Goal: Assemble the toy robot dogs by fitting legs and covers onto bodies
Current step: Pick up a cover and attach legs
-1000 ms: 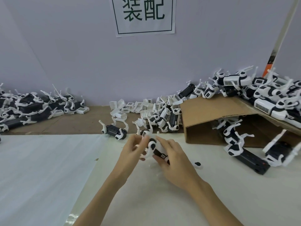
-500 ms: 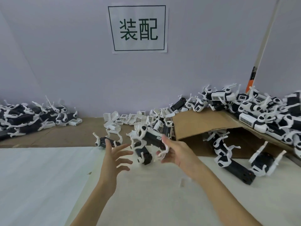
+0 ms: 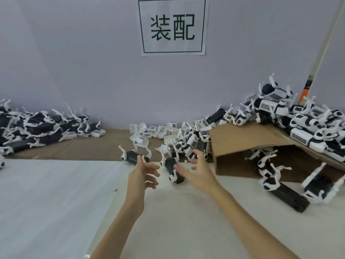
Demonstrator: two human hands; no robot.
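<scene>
Both my hands reach forward over the white table. My left hand (image 3: 143,174) has its fingers spread and holds nothing. My right hand (image 3: 197,171) is also spread and holds nothing. Between them lies a black toy dog body with white legs (image 3: 172,170), on the table just beyond my fingers. Another black body with white legs (image 3: 131,157) lies behind my left hand. A heap of loose white covers (image 3: 158,131) sits at the back centre.
A bent cardboard sheet (image 3: 242,139) stands at the right with several dogs (image 3: 306,118) piled on it and more (image 3: 276,184) beneath and before it. Another heap of dogs (image 3: 33,128) lies at the far left. A paper sign (image 3: 172,27) hangs on the wall.
My hands held a dog together a second ago. My right hand then lifted it forward and let it go; both hands are now spread with nothing in them.
</scene>
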